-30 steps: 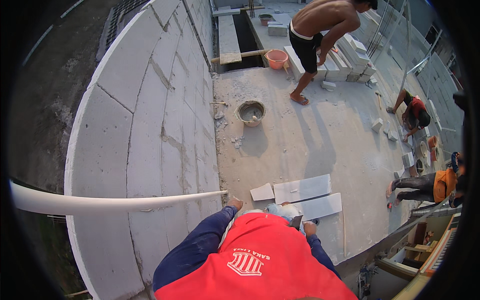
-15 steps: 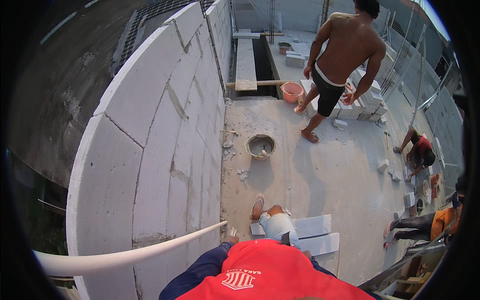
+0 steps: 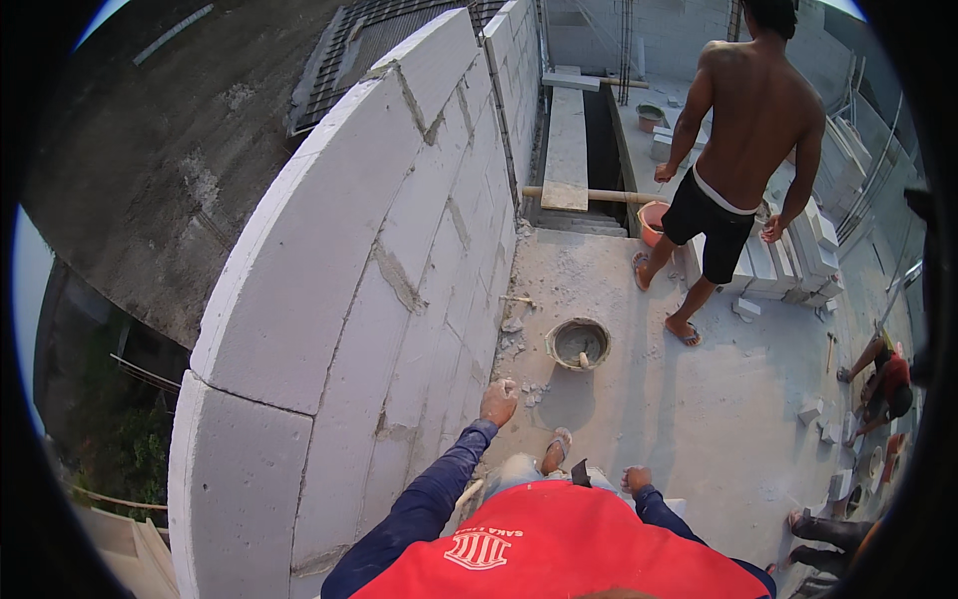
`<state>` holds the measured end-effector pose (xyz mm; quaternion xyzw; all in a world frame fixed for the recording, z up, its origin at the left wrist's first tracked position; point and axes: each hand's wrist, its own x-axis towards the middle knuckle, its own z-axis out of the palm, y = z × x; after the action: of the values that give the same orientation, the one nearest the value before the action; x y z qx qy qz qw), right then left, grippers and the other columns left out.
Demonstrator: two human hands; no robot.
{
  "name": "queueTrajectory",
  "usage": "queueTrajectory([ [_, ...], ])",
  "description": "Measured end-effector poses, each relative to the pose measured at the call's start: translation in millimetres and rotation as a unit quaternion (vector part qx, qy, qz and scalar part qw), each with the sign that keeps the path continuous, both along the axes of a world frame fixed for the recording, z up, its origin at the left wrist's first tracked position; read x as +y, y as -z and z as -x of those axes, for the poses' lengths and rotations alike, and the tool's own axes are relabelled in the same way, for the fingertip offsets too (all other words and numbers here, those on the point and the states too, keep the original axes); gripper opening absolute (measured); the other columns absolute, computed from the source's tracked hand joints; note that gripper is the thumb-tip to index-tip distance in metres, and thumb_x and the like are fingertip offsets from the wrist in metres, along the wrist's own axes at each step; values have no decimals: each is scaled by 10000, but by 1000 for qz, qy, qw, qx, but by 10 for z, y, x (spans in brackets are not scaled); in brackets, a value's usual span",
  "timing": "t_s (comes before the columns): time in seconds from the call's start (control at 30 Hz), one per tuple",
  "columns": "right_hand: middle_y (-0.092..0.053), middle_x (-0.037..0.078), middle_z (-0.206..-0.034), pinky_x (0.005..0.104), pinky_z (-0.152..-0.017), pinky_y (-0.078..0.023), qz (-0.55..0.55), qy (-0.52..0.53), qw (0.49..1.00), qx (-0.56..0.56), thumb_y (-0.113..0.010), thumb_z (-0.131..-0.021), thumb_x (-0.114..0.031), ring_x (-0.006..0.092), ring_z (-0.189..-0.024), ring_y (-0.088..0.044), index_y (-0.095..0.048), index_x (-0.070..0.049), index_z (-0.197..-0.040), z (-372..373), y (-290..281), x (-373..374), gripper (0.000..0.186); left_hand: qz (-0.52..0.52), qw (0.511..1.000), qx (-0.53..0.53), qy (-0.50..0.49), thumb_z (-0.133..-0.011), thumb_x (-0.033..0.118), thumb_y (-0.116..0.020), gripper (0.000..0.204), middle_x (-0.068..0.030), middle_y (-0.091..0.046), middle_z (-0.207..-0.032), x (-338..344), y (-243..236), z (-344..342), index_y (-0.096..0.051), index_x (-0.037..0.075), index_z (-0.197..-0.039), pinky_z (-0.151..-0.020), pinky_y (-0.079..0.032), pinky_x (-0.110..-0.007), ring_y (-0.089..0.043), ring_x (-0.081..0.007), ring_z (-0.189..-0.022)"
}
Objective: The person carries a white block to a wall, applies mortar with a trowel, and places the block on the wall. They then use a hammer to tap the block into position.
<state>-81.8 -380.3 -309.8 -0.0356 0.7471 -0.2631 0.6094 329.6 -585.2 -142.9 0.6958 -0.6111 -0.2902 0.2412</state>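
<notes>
You stand beside a pale block wall [image 3: 349, 299], your left hand [image 3: 500, 401] near it with fingers curled; whether they grip anything cannot be told. Your right hand [image 3: 635, 479], its fingers also bent and their grip equally unclear, hangs above the concrete floor [image 3: 714, 409] by your red shirt [image 3: 569, 549]. Ahead on the floor sits a round bucket [image 3: 579, 344] of grey mortar, a shirtless co-worker [image 3: 753, 130] standing beyond it.
</notes>
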Motion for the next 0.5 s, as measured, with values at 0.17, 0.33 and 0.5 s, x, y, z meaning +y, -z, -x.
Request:
queueTrajectory([
  [0.17,-615,88,-716,329,-448,-481,98,-98,990,41,-497,-903,-134,202,-542,-597,-630,-59,-977,-72,-386,-1229,169,412,911,5,2,-847,94,-615,268,-135,-630,-1069,-1275,-2698,-99,-626,31,-1107,-935,-460,-422,-601,-312,-1027],
  [0.33,-602,83,-705,338,-441,-473,147,-87,985,27,-481,-888,-121,201,-534,-590,-631,-52,-984,-158,-465,-1717,191,592,768,-193,-149,-824,109,-654,250,-75,-659,-1102,-1785,-4622,-522,-691,93,-1070,-1007,-437,-409,-588,-258,-1069],
  [0.5,-592,58,-700,394,-448,-473,92,-59,993,-44,-507,-917,-185,209,-566,-595,-642,-100,-996,-104,37,-1299,178,407,800,-346,-274,-872,297,-733,282,-65,-690,-1164,-2323,-5390,-948,-740,164,-1121,-1025,-452,-431,-618,-251,-1141],
])
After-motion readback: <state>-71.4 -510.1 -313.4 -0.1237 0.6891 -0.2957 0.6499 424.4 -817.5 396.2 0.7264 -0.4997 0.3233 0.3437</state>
